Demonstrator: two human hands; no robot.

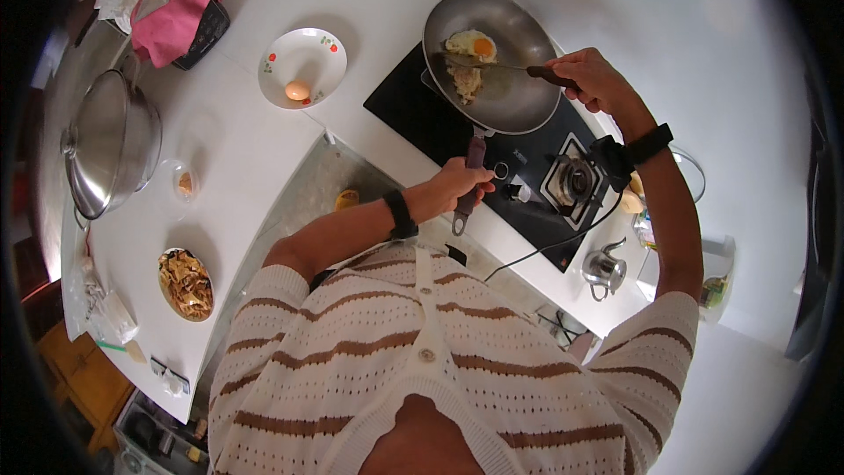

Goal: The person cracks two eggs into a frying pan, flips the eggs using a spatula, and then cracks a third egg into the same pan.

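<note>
My left hand (463, 183) grips the dark handle (474, 153) of a grey metal frying pan (521, 26) over the black gas hob (402, 99). In my right hand (591, 81) is the brown handle of a spatula (552, 76). Its thin metal shaft reaches across the pan, and the blade lies by the eggs, partly hard to make out. A fried egg (473, 45) with a whole orange yolk is in the upper part of the pan. Just below it sits a second, browned piece of fried egg (467, 82).
A flowered white plate (277, 63) holds a brown-shelled egg (297, 90). Further left stand a lidded steel pot (105, 138) and a dish of food (186, 285). A bare burner (576, 178), a cable (554, 245) and a small steel pot with a spout (603, 269) are at the right.
</note>
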